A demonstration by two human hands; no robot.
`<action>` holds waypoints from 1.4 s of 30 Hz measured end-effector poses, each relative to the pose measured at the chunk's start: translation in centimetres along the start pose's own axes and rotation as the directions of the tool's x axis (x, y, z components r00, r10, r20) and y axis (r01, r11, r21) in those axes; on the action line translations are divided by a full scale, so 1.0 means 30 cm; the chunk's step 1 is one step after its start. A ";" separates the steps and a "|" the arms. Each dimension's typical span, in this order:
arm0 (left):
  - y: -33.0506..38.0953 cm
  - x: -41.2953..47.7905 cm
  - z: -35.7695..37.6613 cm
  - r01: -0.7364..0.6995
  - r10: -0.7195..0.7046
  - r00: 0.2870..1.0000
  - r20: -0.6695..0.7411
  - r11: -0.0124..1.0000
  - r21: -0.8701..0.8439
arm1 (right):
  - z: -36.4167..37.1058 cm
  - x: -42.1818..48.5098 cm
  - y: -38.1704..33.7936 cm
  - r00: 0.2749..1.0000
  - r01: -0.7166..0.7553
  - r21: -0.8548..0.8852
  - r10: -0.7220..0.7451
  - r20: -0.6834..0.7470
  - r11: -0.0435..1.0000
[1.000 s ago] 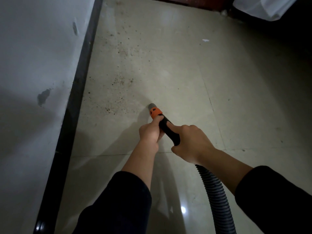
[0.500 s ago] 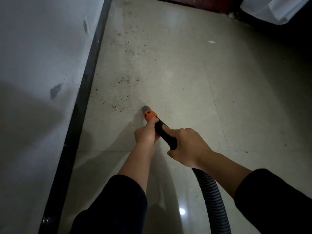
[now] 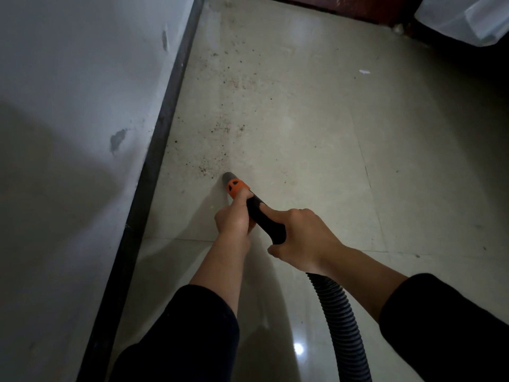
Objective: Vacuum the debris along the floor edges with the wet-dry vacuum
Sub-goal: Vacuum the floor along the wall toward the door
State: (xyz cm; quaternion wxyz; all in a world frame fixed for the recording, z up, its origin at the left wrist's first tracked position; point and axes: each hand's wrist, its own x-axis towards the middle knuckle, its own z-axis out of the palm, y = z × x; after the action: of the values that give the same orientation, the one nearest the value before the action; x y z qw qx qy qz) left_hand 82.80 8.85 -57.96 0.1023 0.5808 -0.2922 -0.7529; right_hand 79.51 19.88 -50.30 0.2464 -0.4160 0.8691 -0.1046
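The vacuum nozzle (image 3: 234,185) has a grey tip and an orange collar, and its tip rests on the pale tiled floor (image 3: 316,139). My left hand (image 3: 232,217) grips the black handle just behind the collar. Further back on the handle sits my right hand (image 3: 300,238), its fingers curled round it. The black ribbed hose (image 3: 340,326) runs from under that hand to the bottom edge. Dark specks of debris (image 3: 217,150) lie just beyond the tip and stretch up along the black baseboard (image 3: 162,128).
A white wall (image 3: 68,106) with chipped spots rises left of the baseboard. A dark reddish threshold (image 3: 344,6) crosses the top. White cloth (image 3: 462,20) hangs at the top right. A small white scrap (image 3: 365,71) lies on the tiles.
The nozzle tip has slid left toward the debris near the baseboard, with both hands holding the handle as before. The view has shifted slightly left.
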 end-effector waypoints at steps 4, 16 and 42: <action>0.019 0.018 -0.035 -0.020 0.020 1.000 -0.013 1.000 0.001 | 0.013 0.022 -0.026 1.000 0.024 0.002 -0.024 0.000 1.000; 0.058 0.026 -0.124 -0.073 0.066 0.994 -0.082 0.994 -0.077 | 0.061 0.063 -0.089 0.994 0.111 -0.023 -0.111 0.011 0.994; 0.117 0.073 -0.279 -0.187 0.154 0.962 -0.224 0.974 -0.130 | 0.139 0.145 -0.218 0.975 0.214 0.061 -0.216 0.046 0.975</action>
State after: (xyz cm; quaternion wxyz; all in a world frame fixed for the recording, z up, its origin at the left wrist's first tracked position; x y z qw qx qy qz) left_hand 89.32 2.25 -59.09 0.2409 0.6213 -0.2713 -0.6946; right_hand 83.74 12.49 -52.83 0.2676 -0.5032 0.8090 -0.1439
